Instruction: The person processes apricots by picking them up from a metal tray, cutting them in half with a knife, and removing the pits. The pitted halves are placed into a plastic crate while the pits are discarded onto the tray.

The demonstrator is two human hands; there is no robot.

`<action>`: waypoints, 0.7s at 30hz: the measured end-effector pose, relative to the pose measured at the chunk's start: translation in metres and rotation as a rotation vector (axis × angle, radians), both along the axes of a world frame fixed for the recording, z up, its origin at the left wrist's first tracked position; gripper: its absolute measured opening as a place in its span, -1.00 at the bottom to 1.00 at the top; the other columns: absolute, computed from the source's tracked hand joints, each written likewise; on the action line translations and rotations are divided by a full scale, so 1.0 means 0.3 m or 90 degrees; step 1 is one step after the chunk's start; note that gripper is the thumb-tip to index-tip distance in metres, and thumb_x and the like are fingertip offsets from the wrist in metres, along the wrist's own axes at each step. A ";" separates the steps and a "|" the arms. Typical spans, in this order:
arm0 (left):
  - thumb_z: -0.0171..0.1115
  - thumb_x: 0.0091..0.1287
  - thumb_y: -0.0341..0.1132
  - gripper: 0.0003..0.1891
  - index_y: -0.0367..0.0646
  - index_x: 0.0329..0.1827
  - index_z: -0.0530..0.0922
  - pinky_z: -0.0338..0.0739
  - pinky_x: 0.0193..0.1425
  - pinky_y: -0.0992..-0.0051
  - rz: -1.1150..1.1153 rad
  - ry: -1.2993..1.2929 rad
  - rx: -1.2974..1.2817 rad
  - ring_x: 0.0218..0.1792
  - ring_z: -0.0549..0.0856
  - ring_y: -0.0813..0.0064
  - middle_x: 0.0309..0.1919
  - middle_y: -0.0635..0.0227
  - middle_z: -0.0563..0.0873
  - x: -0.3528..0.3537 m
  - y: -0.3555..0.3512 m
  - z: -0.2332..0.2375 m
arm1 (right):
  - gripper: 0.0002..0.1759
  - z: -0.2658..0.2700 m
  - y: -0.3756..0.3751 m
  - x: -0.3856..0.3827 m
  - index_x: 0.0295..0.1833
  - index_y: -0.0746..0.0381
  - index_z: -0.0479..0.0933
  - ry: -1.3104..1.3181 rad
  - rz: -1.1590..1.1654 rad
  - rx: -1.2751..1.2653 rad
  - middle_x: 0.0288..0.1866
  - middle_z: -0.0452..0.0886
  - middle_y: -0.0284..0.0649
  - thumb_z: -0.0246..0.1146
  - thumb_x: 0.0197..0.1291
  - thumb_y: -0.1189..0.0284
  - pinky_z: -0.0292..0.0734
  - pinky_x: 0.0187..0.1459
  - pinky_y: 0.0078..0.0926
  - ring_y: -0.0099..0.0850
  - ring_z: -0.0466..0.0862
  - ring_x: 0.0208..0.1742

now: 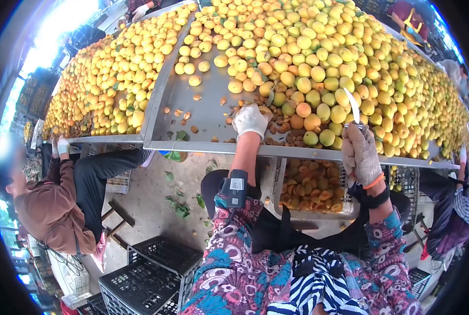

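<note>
My left hand [250, 120], in a white glove, rests palm down on the metal table [203, 110] among brown fruit pits [284, 127], at the edge of a big heap of yellow apricots [318, 63]; whether it holds anything is hidden. My right hand [361, 154], in a grey knitted glove, is closed around a small knife [353, 105] whose pale blade points up over the fruit. A crate of halved apricots [313, 186] sits under the table edge between my arms.
A second metal table [113, 73] heaped with apricots stands to the left, with a seated person [61, 202] in brown beside it. Black plastic crates [150, 273] stand on the floor. Other people work at the far and right edges.
</note>
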State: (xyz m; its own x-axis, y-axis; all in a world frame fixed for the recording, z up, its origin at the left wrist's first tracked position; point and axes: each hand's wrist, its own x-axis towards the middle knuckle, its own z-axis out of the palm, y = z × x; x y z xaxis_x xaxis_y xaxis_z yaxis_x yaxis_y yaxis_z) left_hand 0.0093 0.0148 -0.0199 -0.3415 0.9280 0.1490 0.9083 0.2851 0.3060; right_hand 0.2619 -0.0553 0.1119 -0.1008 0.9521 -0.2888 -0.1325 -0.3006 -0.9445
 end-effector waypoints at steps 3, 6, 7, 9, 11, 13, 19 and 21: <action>0.37 0.02 -0.05 -0.60 -0.13 -0.18 0.62 0.63 -0.23 0.18 -0.059 -0.003 -0.033 -0.24 0.73 0.12 -0.30 0.11 0.72 0.018 0.021 -0.019 | -0.79 0.020 0.008 -0.011 -0.24 0.16 0.37 0.048 0.018 0.027 -0.69 0.29 -0.49 0.12 0.39 0.28 0.08 -0.78 -0.71 -0.70 0.21 -0.79; 0.43 -0.02 -0.22 -0.56 -0.19 -0.08 0.55 0.62 -0.22 0.16 -0.123 -0.104 0.133 -0.22 0.73 0.10 -0.27 0.02 0.70 0.028 0.010 -0.056 | -0.76 0.045 0.032 -0.060 -0.22 0.16 0.38 0.118 -0.009 0.092 -0.68 0.27 -0.50 0.11 0.41 0.22 0.07 -0.78 -0.69 -0.68 0.21 -0.79; 0.44 -0.03 -0.26 -0.54 -0.21 -0.05 0.53 0.62 -0.22 0.15 -0.135 -0.144 0.207 -0.22 0.73 0.09 -0.27 0.01 0.70 0.030 0.012 -0.080 | -0.75 0.055 0.046 -0.082 -0.21 0.15 0.39 0.147 -0.020 0.113 -0.68 0.27 -0.50 0.10 0.42 0.20 0.07 -0.78 -0.69 -0.68 0.21 -0.79; 0.39 0.07 -0.35 -0.59 -0.25 -0.03 0.48 0.60 -0.27 0.37 -0.150 -0.483 0.150 -0.26 0.73 0.31 -0.30 0.18 0.70 0.040 -0.005 0.008 | -0.72 0.079 0.073 -0.137 -0.20 0.15 0.41 0.181 -0.019 0.158 -0.68 0.27 -0.49 0.09 0.43 0.16 0.09 -0.78 -0.65 -0.66 0.21 -0.79; 0.35 0.15 -0.38 -0.63 -0.26 0.00 0.49 0.60 -0.19 0.48 -0.159 -0.954 0.114 -0.25 0.72 0.43 -0.26 0.27 0.69 0.055 -0.039 0.088 | -0.72 0.093 0.104 -0.199 -0.20 0.14 0.41 0.230 -0.013 0.191 -0.68 0.27 -0.49 0.09 0.43 0.16 0.10 -0.78 -0.63 -0.65 0.22 -0.78; 0.14 0.34 -0.26 -0.75 -0.28 -0.08 0.48 0.51 -0.25 0.64 -0.192 -1.107 0.201 -0.30 0.62 0.64 -0.36 0.41 0.60 0.062 -0.083 0.137 | -0.71 0.110 0.132 -0.266 -0.21 0.14 0.42 0.260 -0.007 0.226 -0.69 0.27 -0.47 0.08 0.43 0.14 0.12 -0.78 -0.59 -0.62 0.23 -0.79; -0.16 0.48 -0.13 -0.65 -0.25 -0.15 0.46 0.48 -0.18 0.62 -0.298 -1.196 0.285 -0.30 0.53 0.64 -0.32 0.37 0.54 0.030 -0.128 0.178 | -0.71 0.138 0.199 -0.479 -0.27 0.13 0.41 0.308 0.006 0.330 -0.71 0.30 -0.45 0.11 0.41 0.16 0.14 -0.78 -0.56 -0.59 0.25 -0.81; -0.17 0.46 -0.06 -0.60 -0.26 -0.19 0.47 0.47 -0.25 0.59 -0.281 -1.138 0.345 -0.30 0.59 0.55 -0.27 0.33 0.62 0.036 -0.142 0.193 | -0.69 0.150 0.193 -0.543 -0.23 0.12 0.39 0.248 -0.011 0.375 -0.68 0.19 -0.49 0.06 0.43 0.11 0.04 -0.73 -0.61 -0.64 0.17 -0.75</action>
